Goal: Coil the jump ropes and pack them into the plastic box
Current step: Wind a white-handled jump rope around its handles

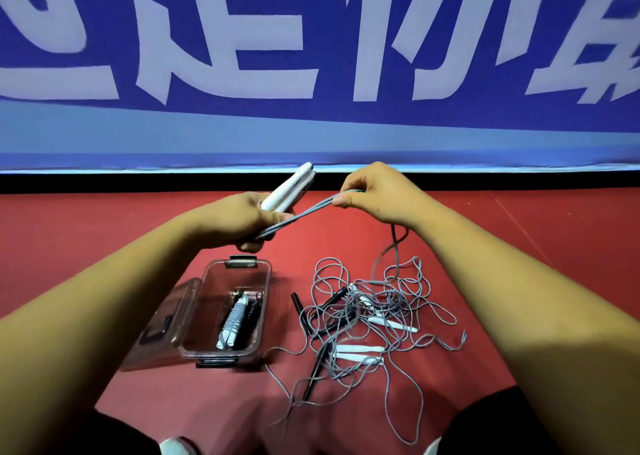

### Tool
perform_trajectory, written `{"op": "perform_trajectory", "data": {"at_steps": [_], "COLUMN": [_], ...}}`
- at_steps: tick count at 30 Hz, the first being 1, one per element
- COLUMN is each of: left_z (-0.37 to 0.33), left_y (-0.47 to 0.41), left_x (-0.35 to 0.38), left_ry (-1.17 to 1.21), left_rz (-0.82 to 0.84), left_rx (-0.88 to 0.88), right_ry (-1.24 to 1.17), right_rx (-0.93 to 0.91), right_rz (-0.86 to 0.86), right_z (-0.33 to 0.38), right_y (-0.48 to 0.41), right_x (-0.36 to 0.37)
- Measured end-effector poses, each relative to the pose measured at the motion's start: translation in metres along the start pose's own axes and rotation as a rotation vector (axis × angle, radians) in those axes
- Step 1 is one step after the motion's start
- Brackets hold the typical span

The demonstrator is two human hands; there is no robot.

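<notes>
The plastic box (264, 319) is clear and rectangular, with rounded corners and dark latches at its two short ends. It stands on the red floor (536, 239), below the left forearm. Its transparent lid (162, 323) lies open on the left side. Inside the box lies one coiled rope (232, 319), its grey cord wound tightly around white handles, and beside it is a darker bundle that I cannot make out well.

Just to the right of the box is a loose tangle (367, 312) of thin grey cords in many irregular loops. Slim tapered handles, some white and some black, are mixed in it.

The left hand (239, 220) is raised above the box. Its fingers are curled around two smooth white handles (289, 189), which lie together and point up and away from the person. From this hand several strands of grey cord (311, 212) run tight to the right hand (377, 191). The right hand is at about the same height, palm down, and pinches the strands between thumb and fingers. One strand hangs from it down to the tangle.

Behind stands a blue banner (242, 125) with large white characters.
</notes>
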State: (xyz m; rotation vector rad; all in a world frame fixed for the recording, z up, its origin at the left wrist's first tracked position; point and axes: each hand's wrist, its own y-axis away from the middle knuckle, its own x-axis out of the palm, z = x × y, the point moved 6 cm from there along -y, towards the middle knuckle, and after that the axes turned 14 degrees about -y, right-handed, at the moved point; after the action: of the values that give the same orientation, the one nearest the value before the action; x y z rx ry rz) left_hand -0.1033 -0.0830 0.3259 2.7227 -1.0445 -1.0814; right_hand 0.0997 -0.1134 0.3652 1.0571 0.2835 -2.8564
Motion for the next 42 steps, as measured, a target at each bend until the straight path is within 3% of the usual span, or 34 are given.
{"op": "perform_trajectory", "data": {"at_steps": [5, 15, 17, 20, 22, 26, 28, 30, 35, 39, 42], "left_z": [-0.003, 0.006, 0.009, 0.022, 0.030, 0.037, 0.029, 0.013, -0.035, -0.030, -0.012], "left_y": [0.003, 0.004, 0.002, -0.006, -0.008, -0.004, 0.002, 0.008, 0.024, 0.022, 0.013], "left_x": [0.001, 0.008, 0.008, -0.003, -0.010, -0.001, 0.017, 0.025, -0.007, -0.039, -0.062], "left_ry": [0.115, 0.056, -0.100, -0.622, -0.824, -1.114, -1.125, -1.138, -0.869, -0.542, -0.486], "left_rz": [0.013, 0.186, 0.197, 0.069, 0.035, 0.124, 0.225, 0.216, -0.122, -0.325, -0.456], "left_rx": [0.050, 0.046, 0.013, -0.081, -0.116, -0.096, -0.014, 0.098, 0.267, 0.155, 0.019], "right_ry": [-0.010, -0.050, -0.059, -0.016, 0.027, 0.073, 0.109, 0.092, -0.186, -0.480, -0.613], "right_rx": [0.004, 0.032, 0.035, 0.002, -0.018, -0.060, -0.065, -0.059, -0.007, 0.160, 0.306], "right_rz": [0.024, 0.070, 0.071, 0.125, 0.151, 0.111, 0.067, 0.023, -0.038, 0.029, 0.171], "right_z": [-0.012, -0.015, -0.011, -0.004, -0.002, 0.000, -0.003, -0.009, -0.025, -0.025, -0.028], "right_y": [0.001, -0.001, -0.002, -0.003, -0.002, -0.008, -0.012, -0.015, -0.014, -0.018, -0.009], "right_x": [-0.004, 0.000, 0.000, 0.010, 0.016, 0.018, 0.018, 0.016, 0.018, 0.062, 0.100]}}
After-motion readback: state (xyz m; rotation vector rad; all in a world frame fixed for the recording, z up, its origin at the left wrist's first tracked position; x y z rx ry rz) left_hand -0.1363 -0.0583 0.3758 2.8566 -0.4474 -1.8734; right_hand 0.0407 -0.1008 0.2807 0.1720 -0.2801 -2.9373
